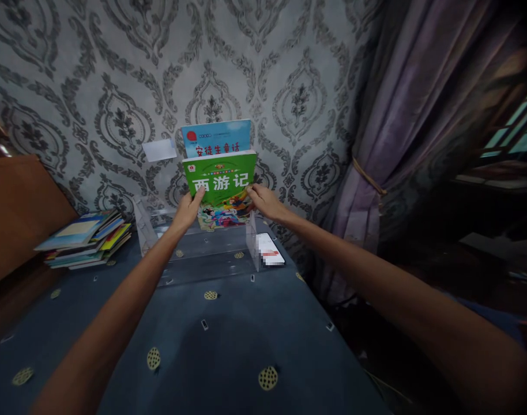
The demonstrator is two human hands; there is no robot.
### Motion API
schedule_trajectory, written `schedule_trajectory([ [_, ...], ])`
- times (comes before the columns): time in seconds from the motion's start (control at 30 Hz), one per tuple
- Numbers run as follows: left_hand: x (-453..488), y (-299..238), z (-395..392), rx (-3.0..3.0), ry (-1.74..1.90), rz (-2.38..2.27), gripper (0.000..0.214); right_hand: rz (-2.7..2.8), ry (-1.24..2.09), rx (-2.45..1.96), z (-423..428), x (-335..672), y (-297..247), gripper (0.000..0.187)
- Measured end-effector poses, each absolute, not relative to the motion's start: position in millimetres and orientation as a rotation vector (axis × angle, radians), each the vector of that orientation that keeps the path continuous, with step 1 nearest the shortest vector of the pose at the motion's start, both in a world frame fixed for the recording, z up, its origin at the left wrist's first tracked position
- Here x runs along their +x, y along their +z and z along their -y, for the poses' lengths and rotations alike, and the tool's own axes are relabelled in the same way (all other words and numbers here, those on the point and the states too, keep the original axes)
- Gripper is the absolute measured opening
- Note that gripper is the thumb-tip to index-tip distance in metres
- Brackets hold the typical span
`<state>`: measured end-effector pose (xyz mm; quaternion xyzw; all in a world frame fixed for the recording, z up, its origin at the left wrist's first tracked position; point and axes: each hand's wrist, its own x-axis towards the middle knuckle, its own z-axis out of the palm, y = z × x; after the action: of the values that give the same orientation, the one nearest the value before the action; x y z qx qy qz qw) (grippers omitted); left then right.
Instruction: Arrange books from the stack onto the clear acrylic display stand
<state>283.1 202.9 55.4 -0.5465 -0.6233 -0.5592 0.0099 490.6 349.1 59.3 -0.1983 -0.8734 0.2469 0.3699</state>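
Observation:
Between my two hands is a green picture book (pixel 222 199), held upright by its side edges. My left hand (pixel 189 208) is closed on its left edge, thumb on the cover. On the right edge, my right hand (pixel 264 202) grips it the same way. Just behind it a blue book (pixel 218 135) stands upright, its lower part hidden by the green one. Both are over a clear stepped display rack (pixel 203 266) with transparent side panels. I cannot tell whether the green book's bottom edge rests on the rack.
A messy stack of books (pixel 88 239) lies left of the rack, beside a brown panel (pixel 25 213). Right of the rack is a lit phone (pixel 271 249). A white card (pixel 159 150) shows against the wall. A tied curtain (pixel 358 190) hangs past the right edge of the table (pixel 237 346).

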Motion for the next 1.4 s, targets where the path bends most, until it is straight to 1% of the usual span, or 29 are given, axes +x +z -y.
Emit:
schedule_trajectory([
  [0.1, 282.5, 54.0, -202.0, -1.718, -1.740, 1.982, 0.067, 2.227, 0.615, -0.511, -348.5, 491.2, 55.7, 0.038],
  [0.2, 282.0, 54.8, -200.5, -1.738, -1.736, 2.004, 0.068, 2.202, 0.669, -0.498, -346.3, 491.1, 53.5, 0.039],
  [0.33, 281.2, 55.4, -199.4, -1.715, -1.748, 2.038, 0.069, 2.031, 0.766, -0.425, -344.3, 489.7, 52.5, 0.031],
  [0.5, 282.6, 55.2, -197.6, -1.710, -1.758, 2.059, 0.068, 1.916, 0.914, -0.359, -345.3, 487.0, 53.2, 0.027],
  [0.7, 286.3, 56.6, -194.0, -1.738, -1.785, 2.052, 0.068, 1.905, 0.971, -0.367, -347.2, 486.9, 51.0, 0.031],
  [0.87, 284.8, 55.0, -193.7, -1.793, -1.759, 2.023, 0.065, 1.918, 0.962, -0.402, -344.8, 488.4, 51.9, 0.030],
  [1.1, 280.3, 47.7, -194.0, -1.797, -1.647, 1.901, 0.055, 1.925, 0.959, -0.408, -342.2, 490.5, 52.5, 0.029],
  [1.3, 278.5, 44.8, -189.7, -1.745, -1.566, 1.943, 0.050, 1.926, 0.916, -0.401, -343.2, 489.8, 53.0, 0.030],
  [1.4, 277.5, 44.5, -188.5, -1.688, -1.534, 1.986, 0.043, 1.914, 0.865, -0.455, -345.2, 487.6, 52.9, 0.031],
])
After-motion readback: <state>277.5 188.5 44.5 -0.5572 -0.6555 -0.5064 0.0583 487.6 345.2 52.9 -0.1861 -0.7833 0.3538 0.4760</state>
